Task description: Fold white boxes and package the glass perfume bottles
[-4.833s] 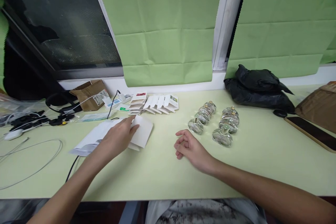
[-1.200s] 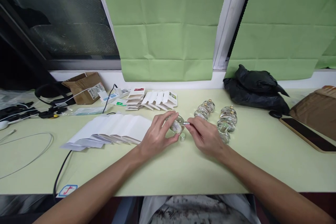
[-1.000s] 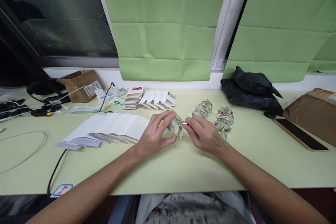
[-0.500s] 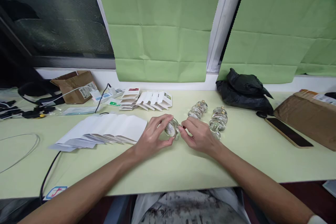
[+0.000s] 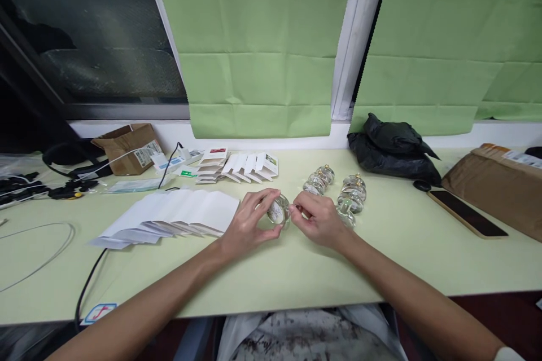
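We see the left hand (image 5: 248, 224) curled around a small glass bottle (image 5: 278, 210), thumb below and fingers over the top, so its grip is closed on the bottle and keeps it tipped on its side just above the pale green bench (image 5: 296, 271). The right hand (image 5: 318, 218) meets the bottle from the other side, its fingertips (image 5: 297, 210) pinched together at the bottle's neck end; we cannot tell what small part, if any, sits between them, because the fingers hide it. The bottle lies between the two hands, near the middle of the bench and close to its front half. Just behind the right hand stand two short rows of similar glass bottles (image 5: 334, 192), some with gold tops, the nearest one touching or almost touching the knuckles. To the left of the left hand a fan of white paper sheets (image 5: 173, 214) is spread flat, and behind it a row of small folded cartons (image 5: 241, 164) overlaps along the bench. Farther left lie a brown cardboard box (image 5: 127, 144), black cables (image 5: 51, 189) and a thin wire loop (image 5: 38, 248). To the right we see a crumpled black bag (image 5: 393, 149), a dark phone (image 5: 466, 212) lying flat and a brown parcel (image 5: 495, 180). Green paper blinds (image 5: 262, 51) hang over the window behind.
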`<act>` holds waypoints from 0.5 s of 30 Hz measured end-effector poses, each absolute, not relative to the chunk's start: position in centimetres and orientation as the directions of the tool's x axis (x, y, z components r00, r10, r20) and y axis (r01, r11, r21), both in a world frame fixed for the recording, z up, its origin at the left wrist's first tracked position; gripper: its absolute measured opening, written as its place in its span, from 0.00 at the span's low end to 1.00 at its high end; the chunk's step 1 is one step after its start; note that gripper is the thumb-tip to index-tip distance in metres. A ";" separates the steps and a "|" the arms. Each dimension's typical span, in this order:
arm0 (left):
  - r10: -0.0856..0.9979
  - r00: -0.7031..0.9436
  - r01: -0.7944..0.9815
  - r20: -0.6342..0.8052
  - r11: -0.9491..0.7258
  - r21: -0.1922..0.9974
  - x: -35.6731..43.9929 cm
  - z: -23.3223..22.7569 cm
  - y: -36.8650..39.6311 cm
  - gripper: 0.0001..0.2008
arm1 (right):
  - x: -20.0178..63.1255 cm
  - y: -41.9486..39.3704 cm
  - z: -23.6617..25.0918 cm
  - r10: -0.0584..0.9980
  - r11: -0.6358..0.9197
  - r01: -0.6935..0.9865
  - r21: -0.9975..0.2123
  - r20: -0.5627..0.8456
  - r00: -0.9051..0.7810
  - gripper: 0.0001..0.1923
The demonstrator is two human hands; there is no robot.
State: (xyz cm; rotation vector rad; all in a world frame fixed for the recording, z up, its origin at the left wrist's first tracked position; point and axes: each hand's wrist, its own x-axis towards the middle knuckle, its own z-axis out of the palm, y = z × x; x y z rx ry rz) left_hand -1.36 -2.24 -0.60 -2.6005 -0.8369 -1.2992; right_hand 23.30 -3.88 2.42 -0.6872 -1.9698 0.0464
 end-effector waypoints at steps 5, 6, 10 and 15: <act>0.574 0.288 0.606 0.767 -0.729 0.318 -2.2 -0.8 -1.3 0.33 | 24.9 -3.9 3.8 0.570 0.775 0.477 -0.413 0.784 -0.246 0.13; 0.618 0.245 0.599 0.747 -0.702 0.385 -2.1 -0.8 -1.2 0.32 | 24.9 -3.9 3.7 0.584 0.780 0.481 -0.401 0.742 -0.329 0.12; 0.795 0.103 0.492 0.598 -0.563 0.664 -1.0 -1.0 -1.0 0.31 | 24.2 -3.7 2.5 0.649 0.753 0.541 -0.374 0.553 -0.522 0.10; 0.875 0.077 0.436 0.478 -0.460 0.773 -0.2 -0.8 -1.3 0.29 | 24.1 -3.4 0.9 0.795 0.607 0.678 -0.415 0.323 -0.514 0.07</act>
